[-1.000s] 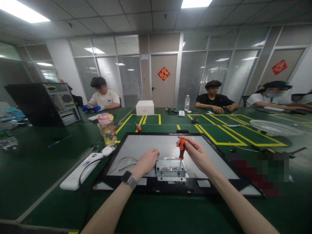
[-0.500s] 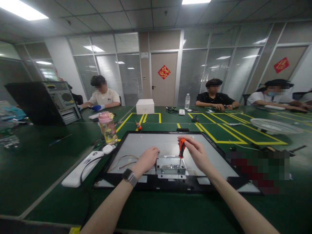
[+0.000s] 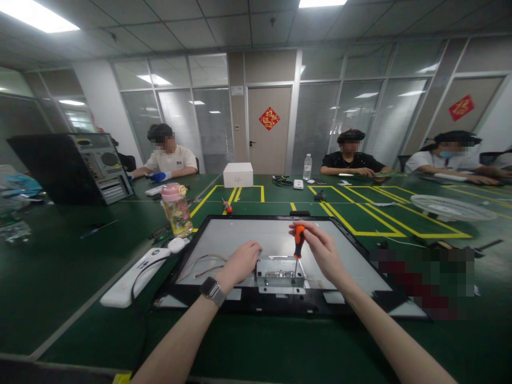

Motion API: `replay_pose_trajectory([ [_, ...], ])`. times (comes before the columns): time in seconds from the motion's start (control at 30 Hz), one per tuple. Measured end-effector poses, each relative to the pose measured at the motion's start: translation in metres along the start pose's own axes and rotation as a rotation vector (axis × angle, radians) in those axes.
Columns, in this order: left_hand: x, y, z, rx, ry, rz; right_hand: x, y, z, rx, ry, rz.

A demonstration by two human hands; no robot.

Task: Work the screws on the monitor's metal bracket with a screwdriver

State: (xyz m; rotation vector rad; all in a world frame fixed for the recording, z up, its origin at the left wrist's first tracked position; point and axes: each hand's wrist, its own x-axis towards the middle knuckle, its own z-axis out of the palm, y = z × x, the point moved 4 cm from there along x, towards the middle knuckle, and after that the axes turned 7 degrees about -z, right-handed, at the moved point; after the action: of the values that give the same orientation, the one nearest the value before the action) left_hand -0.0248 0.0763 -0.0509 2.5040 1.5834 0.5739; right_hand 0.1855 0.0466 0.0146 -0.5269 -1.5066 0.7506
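A flat monitor panel (image 3: pixel 276 234) lies face down on the green table, its black frame toward me. A small metal bracket (image 3: pixel 279 273) sits on its near middle. My right hand (image 3: pixel 320 250) is closed round an orange-and-black screwdriver (image 3: pixel 298 244), held upright with its tip on the bracket's right side. My left hand (image 3: pixel 239 262) rests with curled fingers on the panel at the bracket's left edge; a watch is on that wrist. Thin wires (image 3: pixel 202 266) lie on the panel left of that hand.
A white power strip (image 3: pixel 128 280), a pink-lidded bottle (image 3: pixel 176 209) and a computer case (image 3: pixel 74 168) stand to the left. A white box (image 3: pixel 238 175) and small screwdriver (image 3: pixel 227 205) lie beyond. A fan grille (image 3: pixel 452 207) is at right. Three people sit across the table.
The view shifted slightly; my hands and the screwdriver stay at the bracket. The person in black across the table moved their hands.
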Motion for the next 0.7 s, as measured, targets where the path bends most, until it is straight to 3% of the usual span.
replay_pose_trajectory([
  [0.3,-0.001,-0.001,0.002,0.001,0.006,0.005,-0.001,-0.004,-0.003,-0.078,0.086,-0.028],
  [0.6,0.0,-0.003,0.003,0.005,0.004,0.007,0.002,0.004,-0.002,0.213,0.085,0.098],
  [0.7,0.0,-0.003,0.003,0.008,0.005,0.005,0.002,0.0,-0.001,0.218,0.08,0.108],
])
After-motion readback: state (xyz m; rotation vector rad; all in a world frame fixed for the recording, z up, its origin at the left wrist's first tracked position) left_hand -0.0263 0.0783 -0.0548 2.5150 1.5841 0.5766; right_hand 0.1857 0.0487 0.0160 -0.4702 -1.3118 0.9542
